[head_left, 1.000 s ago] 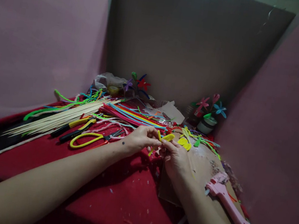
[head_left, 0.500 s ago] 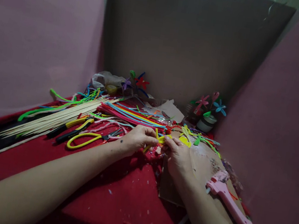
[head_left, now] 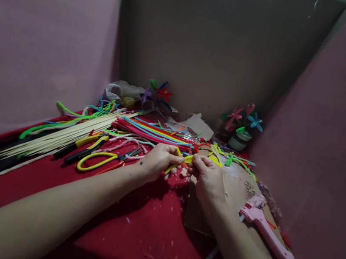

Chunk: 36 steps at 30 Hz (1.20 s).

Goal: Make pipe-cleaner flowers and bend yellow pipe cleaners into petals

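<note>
Between my two hands stretches a yellow pipe cleaner piece (head_left: pixel 188 159), folded, with loose ends sticking out past my left fingers. My left hand (head_left: pixel 163 161) pinches one end of it between thumb and fingers. My right hand (head_left: pixel 207 173) pinches the other end, its fingertips closed. Just beyond my right hand lie more yellow pipe cleaner shapes (head_left: pixel 216 157) on a cardboard sheet (head_left: pixel 198 214). A bundle of coloured pipe cleaners (head_left: pixel 156 133) rests behind my left hand, and yellow-handled scissors (head_left: pixel 99 162) are beside my left forearm.
Pliers (head_left: pixel 86 151) and a bunch of wooden sticks (head_left: pixel 63 133) lie at the left. A pink glue gun (head_left: pixel 267 228) rests on the right, near my forearm. Pipe cleaner flowers (head_left: pixel 254 122) stand at the back by a jar (head_left: pixel 239 141). Scraps dot the red cloth (head_left: pixel 141 236).
The yellow piece between my hands now looks straighter and flatter. My fingers have shifted slightly on it, and the view has moved a little.
</note>
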{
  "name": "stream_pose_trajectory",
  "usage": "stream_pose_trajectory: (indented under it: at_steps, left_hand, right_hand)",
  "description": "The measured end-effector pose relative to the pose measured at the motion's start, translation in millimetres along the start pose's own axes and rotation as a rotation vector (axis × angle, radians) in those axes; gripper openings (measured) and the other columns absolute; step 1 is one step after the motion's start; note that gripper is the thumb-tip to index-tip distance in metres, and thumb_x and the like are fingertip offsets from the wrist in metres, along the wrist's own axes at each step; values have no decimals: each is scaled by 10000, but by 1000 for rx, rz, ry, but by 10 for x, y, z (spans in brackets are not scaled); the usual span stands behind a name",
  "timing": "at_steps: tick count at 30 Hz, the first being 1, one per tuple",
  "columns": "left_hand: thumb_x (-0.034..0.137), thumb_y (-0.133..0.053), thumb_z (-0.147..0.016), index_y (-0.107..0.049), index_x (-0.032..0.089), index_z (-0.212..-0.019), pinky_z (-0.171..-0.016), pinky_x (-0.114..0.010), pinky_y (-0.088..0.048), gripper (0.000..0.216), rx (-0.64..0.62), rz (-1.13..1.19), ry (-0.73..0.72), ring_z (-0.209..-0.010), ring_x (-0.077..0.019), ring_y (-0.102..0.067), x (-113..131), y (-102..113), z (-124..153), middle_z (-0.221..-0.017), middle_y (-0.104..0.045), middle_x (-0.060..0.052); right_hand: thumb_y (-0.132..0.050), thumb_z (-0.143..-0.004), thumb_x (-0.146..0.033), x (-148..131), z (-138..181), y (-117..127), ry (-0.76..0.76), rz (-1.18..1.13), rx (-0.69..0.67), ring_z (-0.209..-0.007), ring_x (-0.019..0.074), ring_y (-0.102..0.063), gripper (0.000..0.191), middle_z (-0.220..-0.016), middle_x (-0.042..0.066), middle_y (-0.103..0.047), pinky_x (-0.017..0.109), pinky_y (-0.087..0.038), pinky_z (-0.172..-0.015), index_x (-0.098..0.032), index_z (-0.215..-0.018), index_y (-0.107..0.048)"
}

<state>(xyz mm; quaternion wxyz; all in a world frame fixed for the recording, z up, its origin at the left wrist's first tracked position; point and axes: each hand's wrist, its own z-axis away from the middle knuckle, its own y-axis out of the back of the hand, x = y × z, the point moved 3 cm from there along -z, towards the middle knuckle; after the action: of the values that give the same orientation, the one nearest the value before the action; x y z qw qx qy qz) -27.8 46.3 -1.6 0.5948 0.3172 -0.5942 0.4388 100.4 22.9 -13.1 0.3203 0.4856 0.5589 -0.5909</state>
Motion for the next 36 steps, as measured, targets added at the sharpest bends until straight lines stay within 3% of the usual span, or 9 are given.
stream_pose_trajectory:
  at_steps: [4,11,15,22,26,30,36]
  left_hand:
    - [159,-595,-707,-500,144,-617,-291,-152,-276,131,-18,-12,-1,-302,-30,-364,12,-10,14,-432,-478,56]
    - [201,-584,-731,-457,155,-560,-293,-169,-228,218,-23,-117,-33,-290,-27,-312,3,7,-10,-405,-420,71]
    - [226,-571,-728,-429,168,-545,-300,-181,-206,238,-6,-186,-66,-284,-34,-296,-12,3,-22,-393,-394,80]
    - [227,-557,-707,-453,148,-537,-390,-162,-242,215,89,-436,-350,-377,-27,-337,33,-28,1,-428,-399,78]
    - [272,-555,-717,-454,156,-572,-351,-166,-230,211,60,-297,-225,-330,-29,-311,-11,-15,-4,-410,-390,85]
    - [295,-572,-715,-517,147,-651,-322,-169,-261,170,-15,-180,-146,-314,-41,-337,-42,4,-7,-427,-438,75]
    - [214,-578,-669,-548,129,-643,-330,-169,-333,95,-77,-187,-109,-334,-50,-400,-12,4,-13,-449,-488,52]
  right_hand:
    - [-731,-568,-312,-7,1,5,-17,-5,21,-376,75,-462,223,-488,-13,-577,211,-372,-384,-144,-573,-585]
    - [-687,-633,-389,55,-42,11,-36,-30,-84,-380,88,-470,272,-472,-13,-557,216,-383,-389,-130,-609,-606]
    - [-691,-619,-375,4,-19,15,-13,65,-43,-356,81,-448,273,-436,-17,-538,213,-369,-379,-129,-553,-595]
    - [-677,-636,-358,-67,7,35,72,167,53,-320,68,-418,271,-416,-16,-539,198,-284,-332,-139,-516,-572]
    - [-709,-610,-389,19,-27,16,-37,24,-26,-358,76,-450,280,-479,-14,-567,209,-357,-374,-135,-595,-592]
    - [-748,-559,-307,53,-19,-28,-89,0,-140,-398,68,-458,236,-523,-17,-580,198,-362,-403,-123,-637,-622]
    - [-696,-583,-262,0,42,-47,-90,76,-124,-427,87,-490,159,-506,-5,-586,209,-386,-433,-124,-584,-617]
